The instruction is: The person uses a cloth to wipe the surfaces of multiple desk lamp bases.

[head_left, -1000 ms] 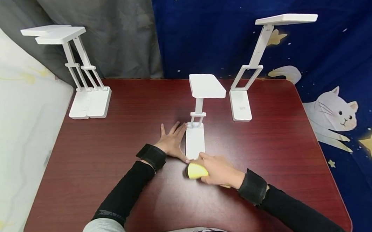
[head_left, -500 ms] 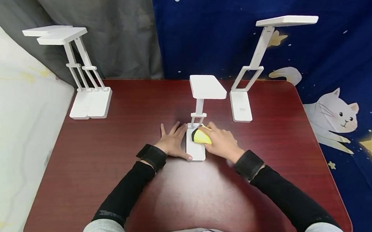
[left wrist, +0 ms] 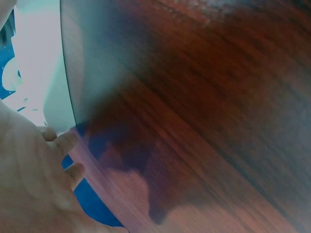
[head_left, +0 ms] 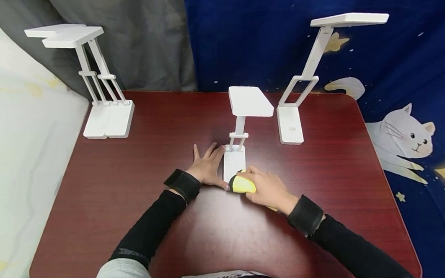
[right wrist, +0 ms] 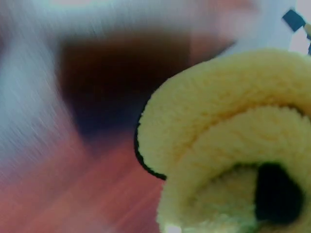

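Observation:
A white desk lamp [head_left: 234,159] stands mid-table with its flat base toward me and its panel head tilted above. My left hand [head_left: 206,168] spreads its fingers along the left side of the base, fingertips and thumb touching its edge. In the left wrist view, the hand [left wrist: 29,170] sits beside the white lamp base [left wrist: 41,63]. My right hand [head_left: 267,189] grips a bunched yellow cloth [head_left: 243,184] with black edging at the front end of the base. Up close in the right wrist view, the fluffy cloth [right wrist: 233,107] looks folded over; the fingers are mostly hidden.
Two more white lamps [head_left: 118,119] stand side by side at the back left. Another white lamp [head_left: 290,125] stands at the back right. The reddish-brown table [head_left: 161,129] has curtains behind it and a white sheet on the left.
My right hand moved with the yellow cloth from in front of the lamp base up onto it, then back toward its front end. The left hand stays by the base.

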{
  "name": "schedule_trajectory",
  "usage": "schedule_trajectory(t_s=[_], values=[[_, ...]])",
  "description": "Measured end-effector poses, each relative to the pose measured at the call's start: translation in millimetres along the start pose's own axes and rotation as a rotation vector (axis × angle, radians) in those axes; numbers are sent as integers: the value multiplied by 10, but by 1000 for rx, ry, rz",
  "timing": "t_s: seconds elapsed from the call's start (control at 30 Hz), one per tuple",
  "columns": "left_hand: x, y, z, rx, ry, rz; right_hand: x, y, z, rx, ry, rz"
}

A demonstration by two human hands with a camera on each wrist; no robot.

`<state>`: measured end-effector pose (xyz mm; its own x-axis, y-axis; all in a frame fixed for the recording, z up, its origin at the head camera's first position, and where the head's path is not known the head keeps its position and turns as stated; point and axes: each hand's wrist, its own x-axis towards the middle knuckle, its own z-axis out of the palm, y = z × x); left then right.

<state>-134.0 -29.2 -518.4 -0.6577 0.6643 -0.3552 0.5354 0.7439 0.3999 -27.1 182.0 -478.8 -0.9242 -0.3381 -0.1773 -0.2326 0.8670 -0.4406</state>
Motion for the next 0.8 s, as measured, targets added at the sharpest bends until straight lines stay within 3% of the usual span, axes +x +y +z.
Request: schedule_trajectory(t_s=[0.13,0.23,0.37,0.5,0.63,0.8], values=[[-22,21,-18,-3,11,-1,-199,-27,75,64,-31,-45],[-47,24,-13,-15,10,-8,-321,-30,140,95,-108,-94],[-48,26,3,-25,7,-6,-384,-21,131,170,-144,-123],[-25,19,12,-12,13,-7,-201,-26,-92,160,-33,-95],[-11,4,12,1,5,-29,151,-61,-289,24,66,-57],[9,31,9,18,-11,-46,465,-90,-194,-150,153,-32]])
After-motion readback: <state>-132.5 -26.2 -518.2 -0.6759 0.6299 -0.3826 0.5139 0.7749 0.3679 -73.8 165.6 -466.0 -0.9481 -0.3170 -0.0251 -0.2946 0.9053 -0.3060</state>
